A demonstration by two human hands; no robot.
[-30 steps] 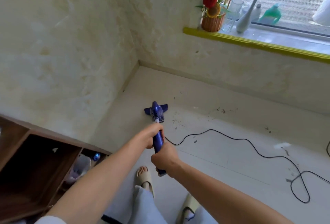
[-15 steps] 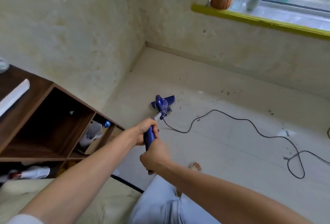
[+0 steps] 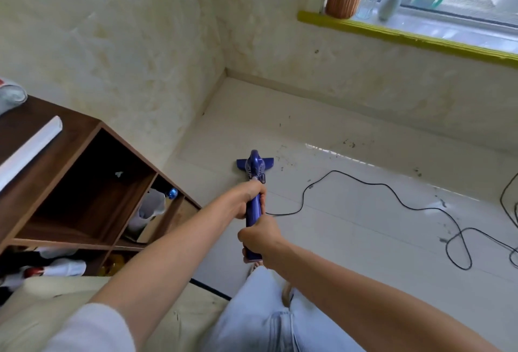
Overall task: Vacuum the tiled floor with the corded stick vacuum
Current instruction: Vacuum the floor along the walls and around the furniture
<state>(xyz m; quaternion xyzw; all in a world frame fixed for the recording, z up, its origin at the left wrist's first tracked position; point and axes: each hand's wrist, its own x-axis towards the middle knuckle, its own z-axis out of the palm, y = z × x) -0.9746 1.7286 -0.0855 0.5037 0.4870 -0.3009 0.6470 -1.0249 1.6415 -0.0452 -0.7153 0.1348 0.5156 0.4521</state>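
Moved: vacuum head point(image 3: 254, 164) now points straight toward the corner; shelf point(image 3: 84, 183) shows more.
Left hand point(image 3: 248, 200): fingers curled round the blue plastic stick vacuum point(image 3: 253, 211), higher up.
Right hand point(image 3: 259, 236): wrapped round the handle end.
Floor point(image 3: 350, 225): glossy pale tile, dark specks.
Cord point(image 3: 392, 197): one, black, looping.

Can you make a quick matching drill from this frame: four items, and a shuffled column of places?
Things:
1. stick vacuum
2. power cord
3. flower basket
4. white roll

Places:
A. on the windowsill
B. on top of the wooden shelf
C. gripped by both hands
D. snaking loose over the floor tiles

Pairs: 1-C, 2-D, 3-A, 4-B. The left hand grips ahead of the right hand.
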